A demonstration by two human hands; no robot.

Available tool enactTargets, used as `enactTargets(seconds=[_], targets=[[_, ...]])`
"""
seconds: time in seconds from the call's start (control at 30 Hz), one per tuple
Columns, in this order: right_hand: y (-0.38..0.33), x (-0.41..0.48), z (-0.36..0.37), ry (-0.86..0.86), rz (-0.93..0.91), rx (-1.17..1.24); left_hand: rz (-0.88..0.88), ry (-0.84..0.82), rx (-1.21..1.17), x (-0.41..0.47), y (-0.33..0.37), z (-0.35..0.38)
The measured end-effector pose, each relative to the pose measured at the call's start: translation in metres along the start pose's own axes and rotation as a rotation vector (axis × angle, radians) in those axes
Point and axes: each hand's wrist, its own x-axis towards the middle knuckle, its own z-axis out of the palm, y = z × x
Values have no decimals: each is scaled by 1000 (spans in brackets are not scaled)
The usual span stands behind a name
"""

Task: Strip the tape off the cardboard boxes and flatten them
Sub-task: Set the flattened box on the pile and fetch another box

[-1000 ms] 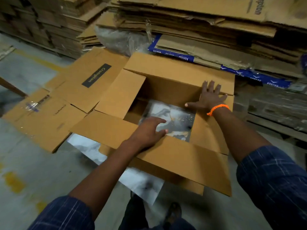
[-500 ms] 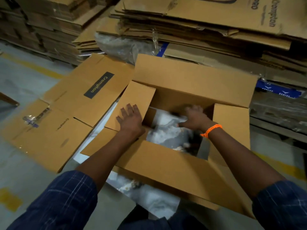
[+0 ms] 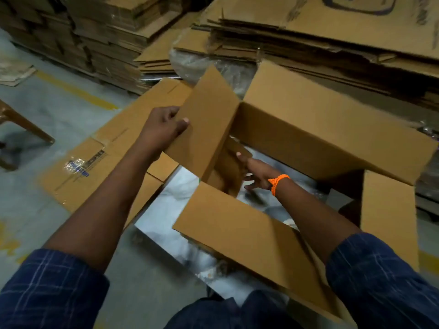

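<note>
Cardboard box (image 3: 320, 129) sits open on the floor in front of me, by the flat stacks (image 3: 308, 32). Left hand (image 3: 164, 129) grips the left flap (image 3: 209, 119), thumb on its inner face and fingers curled behind the edge. Right hand (image 3: 256, 176) (orange wristband (image 3: 278, 182)) is inside the box, thumb on a lower flap (image 3: 225, 172). Can't tell whether it grips. Flattened box (image 3: 114, 153) lies to the left.

The tally
One open box (image 3: 308, 129), one flattened box (image 3: 114, 148), one left hand (image 3: 164, 129), one right hand (image 3: 255, 174) are showing
</note>
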Motion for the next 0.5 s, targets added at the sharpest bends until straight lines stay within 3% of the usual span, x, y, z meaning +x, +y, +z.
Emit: enactTargets(seconds=[0.07,0.17,0.37,0.5], targets=[[-5,4,12,10,31,160,-50,-60,-213,-6,7,-9],[-11,11,28,-91,14,397,-21,-108,-254,-10,11,-11],[-23,12,49,-291,-93,472,-77,-83,-317,-14,6,-24],[-22,23,46,-118,-53,431,-93,-99,-342,-20,9,-26]])
